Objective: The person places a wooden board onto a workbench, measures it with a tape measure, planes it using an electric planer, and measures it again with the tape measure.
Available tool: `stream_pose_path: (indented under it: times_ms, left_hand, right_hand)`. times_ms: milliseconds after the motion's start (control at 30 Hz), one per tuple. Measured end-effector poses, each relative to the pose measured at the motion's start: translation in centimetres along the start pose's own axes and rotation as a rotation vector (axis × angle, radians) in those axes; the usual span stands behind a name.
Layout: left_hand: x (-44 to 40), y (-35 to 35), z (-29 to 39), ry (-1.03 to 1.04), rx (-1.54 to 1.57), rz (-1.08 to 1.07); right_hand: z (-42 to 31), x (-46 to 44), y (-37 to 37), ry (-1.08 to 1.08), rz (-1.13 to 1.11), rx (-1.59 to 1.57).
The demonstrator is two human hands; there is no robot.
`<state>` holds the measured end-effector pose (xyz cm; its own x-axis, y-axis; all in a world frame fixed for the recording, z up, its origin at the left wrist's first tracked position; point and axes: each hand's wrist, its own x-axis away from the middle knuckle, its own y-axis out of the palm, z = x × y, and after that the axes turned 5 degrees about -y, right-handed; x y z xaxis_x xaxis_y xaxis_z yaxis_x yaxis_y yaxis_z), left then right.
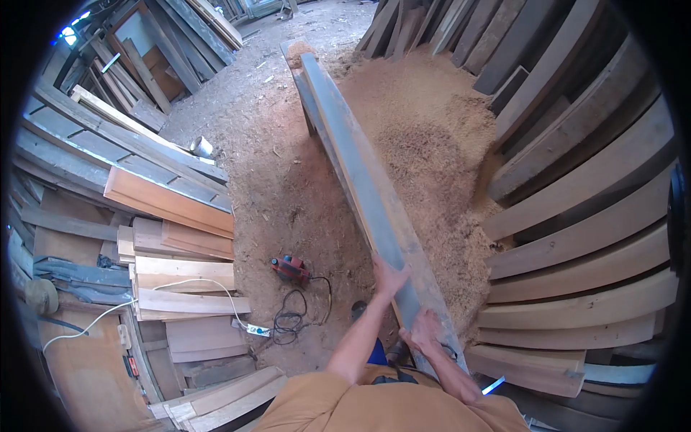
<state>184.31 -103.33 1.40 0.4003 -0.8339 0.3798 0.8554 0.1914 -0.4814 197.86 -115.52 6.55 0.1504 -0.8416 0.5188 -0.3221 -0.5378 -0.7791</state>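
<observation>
Grey plank [371,194] runs lengthwise on a wooden bench [426,270], from the upper centre of the frame to the lower centre right; both hands are at its near end, most of its length extending beyond them. Left hand [391,277] grasps the plank's left edge, thumb spread over the top face and fingers at the side; right hand [426,329], nearer the body, lies across the top face with the thumb towards the same edge; whether its fingers are clenched on the wood or merely resting, I cannot tell.

The plank is long, straight and narrow; its upper face appears smooth and bluish grey, its left edge pale yellow wood; the bench top shows as a duller, brownish strip along the right side. Loose, granular sawdust [432,165] covers the ground at upper centre right; a red power tool [291,270] sits on the brown dirt floor left of the bench, its dark cable [289,320] coiled near a white power strip [258,330]. Flat boards [183,275], pale to reddish, are stacked at left; rough-faced planks [576,313], appearing curved in this view, line the right side.
</observation>
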Motion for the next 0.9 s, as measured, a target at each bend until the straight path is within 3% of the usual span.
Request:
stream_pose_path:
  times_ms: [100,267,400,700,800,900]
  left_hand:
    - [-5.4,-1.8,2.0,-0.060,0.044,-0.053]
    - [-9.0,0.1,1.0,0.008,-0.019,0.034]
    - [-8.8,-0.1,1.6,-0.010,-0.002,0.011]
    - [-8.1,-1.5,2.3,0.034,0.067,-0.051]
    - [-6.8,-2.9,2.6,0.014,0.238,-0.126]
    - [-8.7,0.2,-6.4,-0.052,0.444,-0.010]
  right_hand:
    - [-1.6,-5.2,-0.3,-0.091,0.014,0.029]
    - [-3.3,-8.8,-2.5,0.005,0.064,0.011]
    - [-3.0,-9.8,-1.4,0.036,0.067,0.079]
    - [-3.4,-9.2,-1.6,0.049,0.054,-0.095]
    - [-3.2,-9.2,-1.4,0.044,0.064,-0.100]
    - [-3.0,-9.4,-1.3,0.093,0.054,-0.116]
